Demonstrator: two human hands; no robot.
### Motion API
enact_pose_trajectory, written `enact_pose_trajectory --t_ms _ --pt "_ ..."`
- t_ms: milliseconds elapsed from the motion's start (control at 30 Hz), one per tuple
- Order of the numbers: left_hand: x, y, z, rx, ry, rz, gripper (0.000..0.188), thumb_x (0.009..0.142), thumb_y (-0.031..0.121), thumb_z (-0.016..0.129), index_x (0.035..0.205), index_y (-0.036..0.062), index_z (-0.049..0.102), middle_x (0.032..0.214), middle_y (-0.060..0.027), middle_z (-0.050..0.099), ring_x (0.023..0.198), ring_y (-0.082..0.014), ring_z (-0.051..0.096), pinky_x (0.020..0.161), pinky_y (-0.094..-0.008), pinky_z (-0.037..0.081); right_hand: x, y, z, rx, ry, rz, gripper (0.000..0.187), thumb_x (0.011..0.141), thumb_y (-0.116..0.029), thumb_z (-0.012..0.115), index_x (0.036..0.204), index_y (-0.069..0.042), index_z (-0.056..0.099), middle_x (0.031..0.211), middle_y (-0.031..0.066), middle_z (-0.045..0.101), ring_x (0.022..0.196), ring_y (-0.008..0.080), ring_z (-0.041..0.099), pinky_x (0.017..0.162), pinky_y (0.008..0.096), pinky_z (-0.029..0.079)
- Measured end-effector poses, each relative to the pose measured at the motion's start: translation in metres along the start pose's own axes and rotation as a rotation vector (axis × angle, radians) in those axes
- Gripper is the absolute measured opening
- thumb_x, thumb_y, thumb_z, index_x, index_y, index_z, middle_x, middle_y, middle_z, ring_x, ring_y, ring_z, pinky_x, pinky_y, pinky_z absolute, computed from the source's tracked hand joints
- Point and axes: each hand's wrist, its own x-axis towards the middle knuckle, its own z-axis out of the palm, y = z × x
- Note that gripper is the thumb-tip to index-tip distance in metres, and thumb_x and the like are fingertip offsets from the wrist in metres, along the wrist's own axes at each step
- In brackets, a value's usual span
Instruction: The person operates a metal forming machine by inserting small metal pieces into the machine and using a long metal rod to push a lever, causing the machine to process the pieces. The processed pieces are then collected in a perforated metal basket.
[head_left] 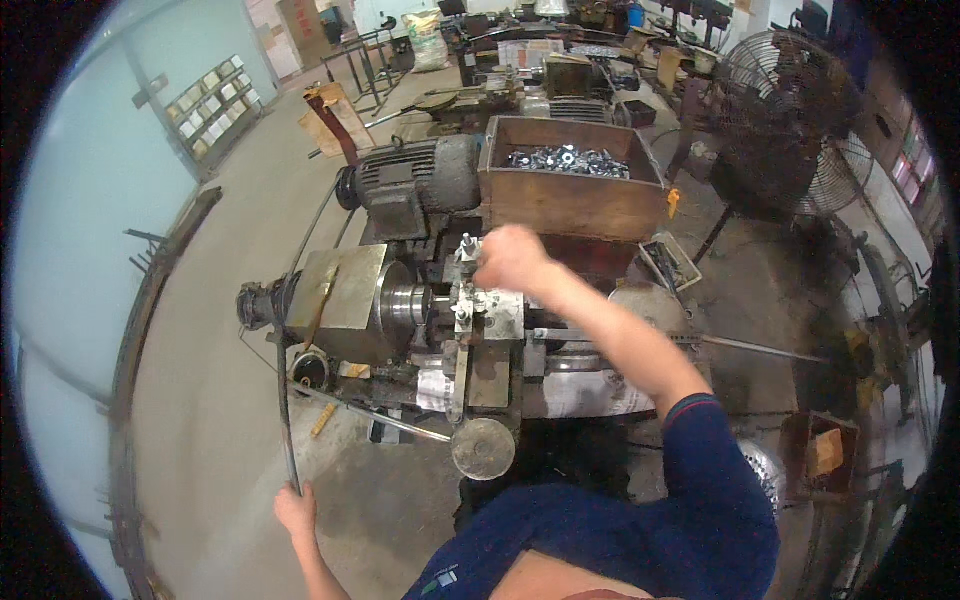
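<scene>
My left hand (pixel 295 510) is wrapped round the lower end of a long dark lever (pixel 287 430) at the left side of a small lathe. My right arm reaches across the machine. At its end my right hand (pixel 510 258), slightly blurred, is closed just above the tool post (pixel 490 310); whatever its fingers hold is hidden. Upright bolts (pixel 467 245) stand beside that hand. Left of the tool post sits the round steel chuck (pixel 405 305), in front of the boxy headstock (pixel 335 290). A flat bar handle (pixel 460 385) points toward me from the slide.
Behind the lathe are an electric motor (pixel 415 180) and a wooden box (pixel 570 205) of small metal parts. A round metal disc (pixel 483 449) and a slanting rod (pixel 385 420) lie nearest me. A large fan (pixel 780 110) stands at far right, a bin (pixel 820 455) at near right.
</scene>
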Motion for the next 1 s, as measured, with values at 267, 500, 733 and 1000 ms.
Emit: enact_pose_trajectory --t_ms 267,500,733,1000 --pt "0.035 0.15 -0.031 -0.509 0.129 0.688 0.013 0.078 0.015 0.057 0.087 0.0065 0.061 0.07 -0.013 0.062 0.061 -0.0323 0.058 0.055 -0.0388 0.045 -0.02 0.114 -0.069 -0.079 0.645 0.138 0.05 0.054 -0.022 0.062 0.102 -0.011 0.062 0.121 0.0244 0.043 0.102 0.0377 0.047 0.09 0.0415 0.039" --pt "0.009 0.251 0.024 -0.512 -0.114 1.119 0.015 0.078 0.014 0.059 0.087 0.0022 0.061 0.072 -0.0142 0.061 0.063 -0.0283 0.06 0.059 -0.0332 0.046 -0.187 0.133 -0.06 0.17 0.475 0.246 0.042 0.056 -0.017 0.059 0.098 -0.008 0.062 0.121 0.0206 0.046 0.103 0.0357 0.05 0.088 0.0371 0.042" --pt "-0.002 0.261 0.054 -0.812 -0.584 0.711 0.014 0.082 0.011 0.057 0.079 -0.0034 0.057 0.06 -0.0016 0.052 0.054 -0.0073 0.047 0.051 -0.0233 0.04 -0.476 0.171 0.013 -0.005 0.088 1.128 0.035 0.056 -0.02 0.059 0.089 -0.006 0.064 0.088 0.0163 0.06 0.081 0.0307 0.059 0.07 0.0373 0.047" --pt "0.016 0.249 0.077 -0.656 -0.55 0.82 0.014 0.082 0.009 0.055 0.082 -0.005 0.056 0.061 -0.0021 0.053 0.056 -0.0081 0.047 0.053 -0.0242 0.04 -0.567 0.097 0.112 -0.02 -0.267 1.282 0.018 0.059 -0.023 0.057 0.068 -0.011 0.065 0.077 0.0133 0.063 0.075 0.0288 0.061 0.069 0.0369 0.05"
